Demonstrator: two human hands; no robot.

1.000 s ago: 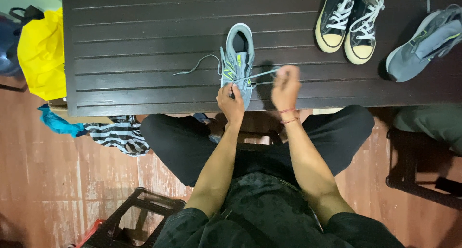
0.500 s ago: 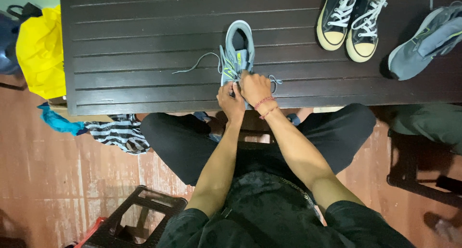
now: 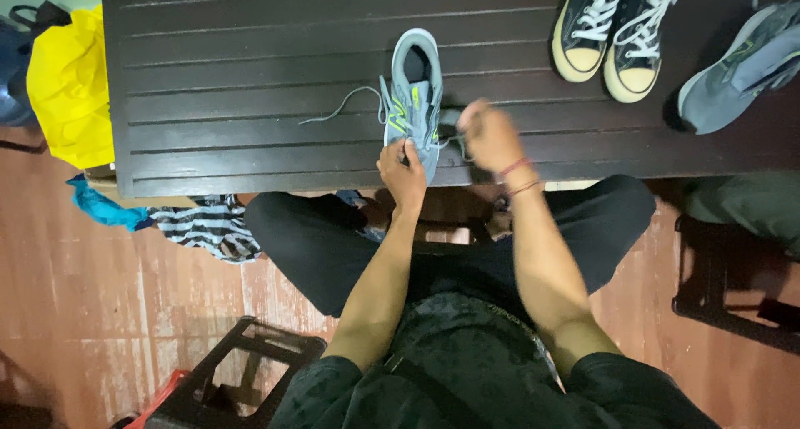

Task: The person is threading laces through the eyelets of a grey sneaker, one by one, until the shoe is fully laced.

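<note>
- My left hand [image 3: 403, 169] pinches the toe of the grey shoe [image 3: 414, 102], near the dark table [image 3: 250, 79] edge.
- My right hand [image 3: 490, 136], blurred, seems closed on a lace [image 3: 342, 106].
- Pulling hard could drag the shoe off the edge.

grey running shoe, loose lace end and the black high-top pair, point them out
grey running shoe [image 3: 414, 92], head view, on its tongue
loose lace end [image 3: 333, 112], head view, mid-strand on the table
black high-top pair [image 3: 612, 29], head view, between the laced uppers
</note>
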